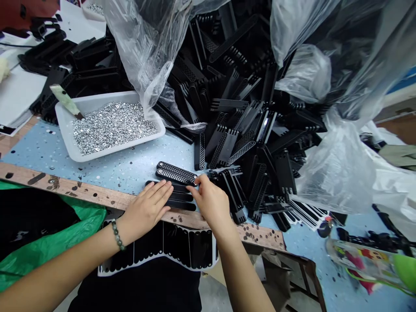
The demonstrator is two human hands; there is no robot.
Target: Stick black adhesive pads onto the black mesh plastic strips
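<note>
Lying flat with fingers stretched out, the left hand [146,210] rests over 3 visible smooth black plastic bars [178,205] near the table edge, grasping nothing. The right hand [212,203] is bent, thumb and index fingertip close together at the 3 o'clock end of 1 black crosshatched plastic bar [177,172]; whether they pinch it, I cannot tell. This bar lies just beyond the smooth ones.

From the hands, a white rectangular plastic tray [74,151] sits between 10 and 11 o'clock, holding small silver metal pieces [110,128], too many to count, and 1 pale-green-handled tool [65,99] with a brown tip. A 2nd white tray [86,11], at 11 o'clock, also contains silver pieces. At 1 o'clock, a clear plastic bag [146,43] spills uncounted black slotted plastic parts [227,145]. At 4 o'clock lies 1 clear cartoon-printed bottle [364,255], green at 1 end.
</note>
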